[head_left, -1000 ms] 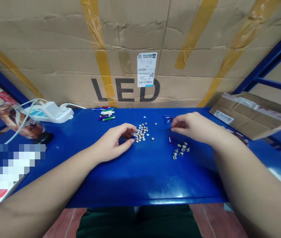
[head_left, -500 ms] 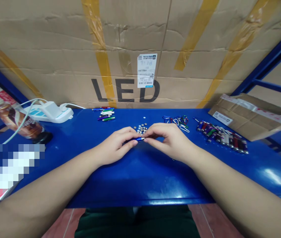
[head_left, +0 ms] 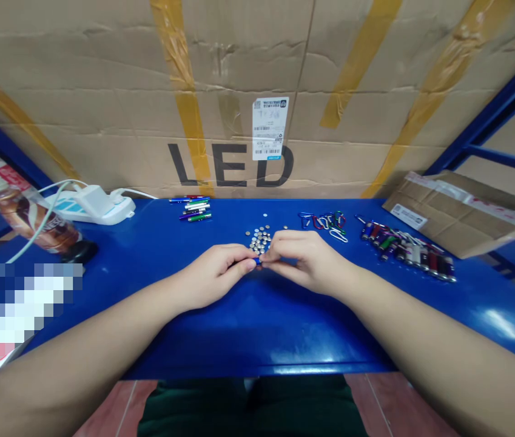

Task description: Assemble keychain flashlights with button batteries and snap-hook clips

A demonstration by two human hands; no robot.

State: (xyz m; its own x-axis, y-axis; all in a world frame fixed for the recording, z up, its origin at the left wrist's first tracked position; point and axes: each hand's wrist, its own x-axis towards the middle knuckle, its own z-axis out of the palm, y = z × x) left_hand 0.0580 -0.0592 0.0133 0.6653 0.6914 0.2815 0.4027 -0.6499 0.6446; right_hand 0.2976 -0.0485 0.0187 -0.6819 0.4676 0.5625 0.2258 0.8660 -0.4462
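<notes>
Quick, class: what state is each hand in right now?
Left hand: closed, holding a small blue cylindrical piece, material unclear.
Right hand: closed at that piece's other end; exactly what it pinches is hidden.

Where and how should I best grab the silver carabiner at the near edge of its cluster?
I'd pinch the silver carabiner by its rounded near-right end, coming from above and the near right. It lies flat, and that end points away from the other carabiners; its far end lies close to them. The right hand seems nearest, but is at the blue piece.
</notes>
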